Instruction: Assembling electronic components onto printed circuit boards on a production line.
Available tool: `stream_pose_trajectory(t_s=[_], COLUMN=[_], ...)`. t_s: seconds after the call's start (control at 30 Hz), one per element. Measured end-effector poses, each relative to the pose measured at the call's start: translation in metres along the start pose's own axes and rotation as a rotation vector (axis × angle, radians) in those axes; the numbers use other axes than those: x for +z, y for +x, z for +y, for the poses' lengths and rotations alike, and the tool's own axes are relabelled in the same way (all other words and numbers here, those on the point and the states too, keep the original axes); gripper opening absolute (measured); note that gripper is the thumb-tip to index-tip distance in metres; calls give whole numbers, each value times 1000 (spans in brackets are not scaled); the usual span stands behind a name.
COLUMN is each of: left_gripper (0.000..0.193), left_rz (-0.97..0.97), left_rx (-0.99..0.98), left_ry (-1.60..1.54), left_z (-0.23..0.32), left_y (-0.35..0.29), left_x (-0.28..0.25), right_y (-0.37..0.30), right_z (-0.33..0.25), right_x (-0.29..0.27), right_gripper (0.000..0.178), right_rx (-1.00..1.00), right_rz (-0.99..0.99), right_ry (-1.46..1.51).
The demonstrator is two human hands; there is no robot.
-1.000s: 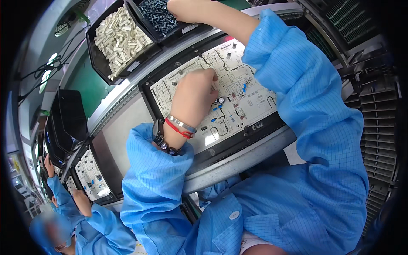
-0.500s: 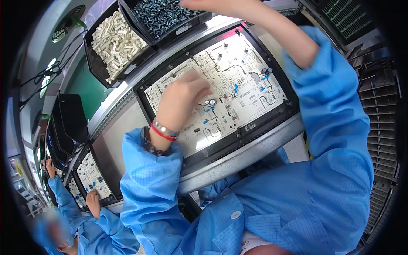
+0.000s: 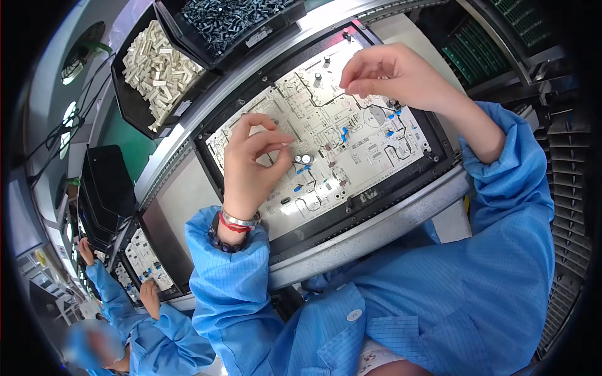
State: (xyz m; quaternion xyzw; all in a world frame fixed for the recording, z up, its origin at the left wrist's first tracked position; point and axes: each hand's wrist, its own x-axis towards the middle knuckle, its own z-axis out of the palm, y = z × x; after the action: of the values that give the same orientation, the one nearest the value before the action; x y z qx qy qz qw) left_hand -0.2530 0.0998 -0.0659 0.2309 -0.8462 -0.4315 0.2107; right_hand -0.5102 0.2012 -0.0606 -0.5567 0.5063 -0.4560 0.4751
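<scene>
A white circuit board [image 3: 370,172] lies in a black frame [image 3: 401,187] in front of me. It carries two round capacitors [image 3: 305,159], several blue parts [image 3: 344,134] and black upright parts. My left hand [image 3: 246,172] is over the board's left half, fingers curled and thumb tip close to the index finger. Whatever it may pinch is too small to tell. Above the upper right of the board, my right hand [image 3: 401,76] has its thumb and index finger pressed together, other fingers bent. Anything between those fingertips is hidden.
Behind the board stand a black bin [image 3: 202,88] of white blocks [image 3: 160,72] and another bin [image 3: 279,26] of small dark parts [image 3: 232,19]. A metal rail [image 3: 376,220] runs along the near side. At left, a co-worker's hand [image 3: 150,297] is at another board [image 3: 145,260].
My right hand has come down from the dark-parts bin to above the board. My left hand has shifted slightly left and down, its wrist turned. The view has moved a little.
</scene>
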Motion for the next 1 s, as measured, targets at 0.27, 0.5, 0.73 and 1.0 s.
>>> stream_pose_trajectory(t_s=[0.27, 0.5, 0.73, 1.0], left_gripper=[37, 37, 29, 29], left_rz=[-90, -66, -128, -53], left_rx=[-113, -123, -34, -137], left_ry=[237, 312, 386, 209], left_z=[13, 20, 26, 18], left_y=[6, 7, 10, 5], left_x=[1, 2, 3, -3], right_y=[-7, -10, -10, -9], right_z=[3, -5, -5, -5], right_x=[-3, -2, -1, -3], right_gripper=[12, 12, 12, 12], right_rx=[-47, -25, -3, -4], right_rz=[45, 39, 37, 45], right_ry=[-32, -116, -162, -110])
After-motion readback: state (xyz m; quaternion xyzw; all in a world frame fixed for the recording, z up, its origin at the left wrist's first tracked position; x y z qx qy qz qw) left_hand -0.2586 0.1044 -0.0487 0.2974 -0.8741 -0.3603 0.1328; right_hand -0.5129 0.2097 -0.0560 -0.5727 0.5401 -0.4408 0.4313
